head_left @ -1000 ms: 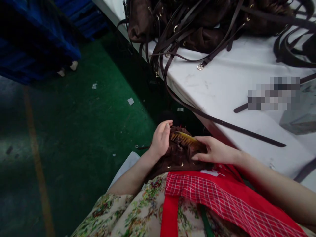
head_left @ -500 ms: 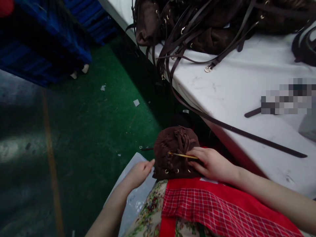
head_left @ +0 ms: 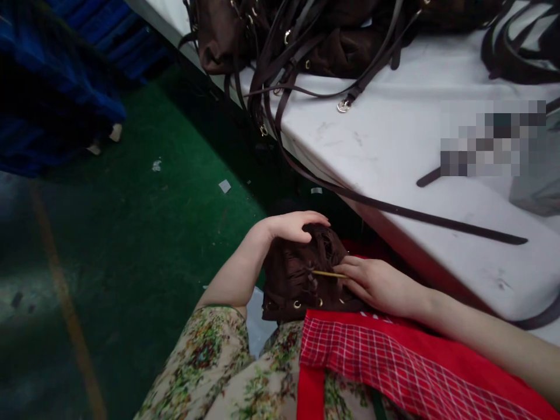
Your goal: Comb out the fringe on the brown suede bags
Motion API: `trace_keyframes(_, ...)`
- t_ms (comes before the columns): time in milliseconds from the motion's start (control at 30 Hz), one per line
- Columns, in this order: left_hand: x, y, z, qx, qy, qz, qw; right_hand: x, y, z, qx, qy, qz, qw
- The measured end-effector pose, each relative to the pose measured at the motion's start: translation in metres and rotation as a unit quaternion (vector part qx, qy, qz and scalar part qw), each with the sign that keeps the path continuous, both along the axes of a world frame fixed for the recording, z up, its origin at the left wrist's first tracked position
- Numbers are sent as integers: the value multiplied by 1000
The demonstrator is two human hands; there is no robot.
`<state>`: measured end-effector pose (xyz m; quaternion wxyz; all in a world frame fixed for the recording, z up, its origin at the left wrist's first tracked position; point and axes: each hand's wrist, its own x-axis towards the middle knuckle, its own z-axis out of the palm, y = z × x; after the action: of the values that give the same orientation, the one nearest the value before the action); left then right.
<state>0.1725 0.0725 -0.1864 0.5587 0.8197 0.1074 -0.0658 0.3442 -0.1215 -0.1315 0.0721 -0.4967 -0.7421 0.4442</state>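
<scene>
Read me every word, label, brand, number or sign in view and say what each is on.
No text can be read.
Red apron: white marks at its upper edge, too cut off to read.
White speck, perhaps a tag, on the piled brown bags: too small to read.
Pixelated patch over the table: nothing legible.
Brown bag at the hands and yellow tool in the right hand: no lettering visible.

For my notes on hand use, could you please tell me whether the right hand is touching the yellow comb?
Touching: the head view shows one end of the yellow comb held in the right hand.
</scene>
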Motion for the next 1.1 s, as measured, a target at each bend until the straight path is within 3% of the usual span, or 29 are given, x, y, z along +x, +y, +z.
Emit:
trace_keyframes(67, 16, 2, -8, -87, -21, -93, 992, 0, -2, 4, 7, -12, 28, 1000)
trace_keyframes(133, 25, 0, -14, -104, 0, -133, 986, 0, -2, 9, 10, -12, 45, 999)
trace_keyframes(267, 19, -3, -6, -104, 117, -127, 980, 6, 0, 10, -1, 33, 59, 998)
trace_keyframes(367, 3, -4, 10, -249, 162, -120, 947, 8, 2, -2, -43, 99, -15, 994)
trace_keyframes(467, -7, -21, 14, -356, 109, 16, 928, 9, 9, -18, -103, 174, -250, 947)
trace_keyframes(533, -8, -39, 2, -382, 66, 134, 912, 10, 16, -25, -143, 207, -375, 892)
trace_keyframes(567, -7, -49, -7, -394, 50, 185, 899, 12, 20, -26, -169, 219, -399, 874)
trace_keyframes(667, 1, -70, -34, -415, -4, 302, 858, 18, 28, -29, -243, 241, -402, 849)
trace_keyframes(733, 9, -76, -41, -396, -43, 346, 850, 19, 29, -33, -272, 253, -413, 832)
trace_keyframes(833, 21, -79, -30, -313, -58, 353, 880, 13, 29, -43, -296, 297, -416, 807)
trace_keyframes(967, 30, -84, -9, -253, -34, 298, 920, -2, 29, -61, -267, 336, -415, 802)
trace_keyframes(1000, 29, -84, -7, -256, -40, 306, 916, -4, 28, -65, -263, 331, -418, 804)
trace_keyframes(1100, 22, -74, -10, -241, -114, 406, 874, -4, 24, -70, -278, 335, -406, 804)
